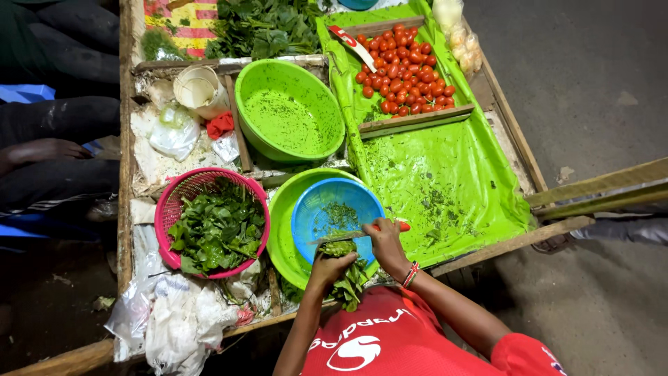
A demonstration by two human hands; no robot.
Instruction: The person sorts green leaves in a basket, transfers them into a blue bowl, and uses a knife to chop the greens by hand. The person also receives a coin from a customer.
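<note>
My left hand [327,269] is closed around a bundle of green leaves [346,278], held at the near rim of a blue bowl [316,209]. My right hand [385,241] grips a knife [342,237] with an orange handle, its blade lying across the top of the bundle. Chopped bits of green lie inside the blue bowl, which sits in a larger green basin [280,233]. Both hands are close together, just above the bowl's edge.
A pink basket [169,202] of loose leaves stands to the left. Behind it are a second green basin [289,111], a white tub [198,87], small red tomatoes [403,69] on a green plastic sheet [452,174] and leafy bunches [264,28]. Another person's hand [42,150] rests at far left.
</note>
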